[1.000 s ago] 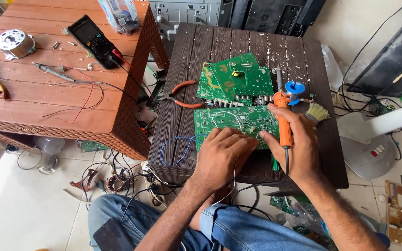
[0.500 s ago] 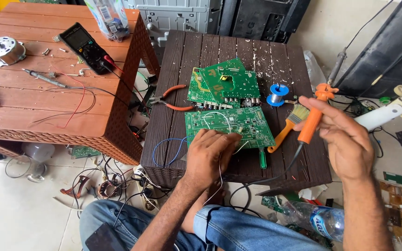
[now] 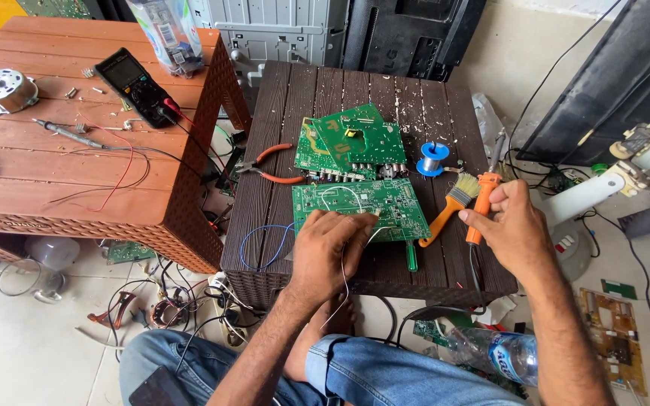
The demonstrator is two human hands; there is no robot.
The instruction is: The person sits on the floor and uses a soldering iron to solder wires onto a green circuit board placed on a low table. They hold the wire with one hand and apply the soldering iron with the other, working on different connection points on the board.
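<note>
Head view, one frame, looking down on a seated person at a dark slatted table (image 3: 295, 105).

Item, principal: green circuit board (image 3: 362, 201), rectangular, lying flat near the table's front edge, its surface crowded with small parts and pale traces too fine to read. A thin pale wire loops across its top. Two more green boards (image 3: 355, 143) lie stacked behind it, the upper one tilted.

Left hand (image 3: 329, 252): rests on the front board's near left corner, fingers curled down on it, pinching a thin strand of wire (image 3: 344, 278) that trails toward the lap.

Right hand (image 3: 517, 229): clenched around an orange-handled soldering iron (image 3: 483, 203), held upright off the table's right side; its tip is hard to pick out against the clutter, its cord drops below the fist.

Adjacent: orange-handled paintbrush (image 3: 453, 203) beside the board's right end; blue solder spool (image 3: 433, 159); orange-gripped pliers (image 3: 268, 165); blue wire loop (image 3: 265, 244) at the front edge.

Side table (image 3: 39, 188), reddish: black multimeter (image 3: 137, 86) with red and black leads, small metal motor (image 3: 5, 90).

Obscured: board's near left corner under the hand; plastic bottle (image 3: 490, 353) partly behind the forearm; floor a tangle of wires.
</note>
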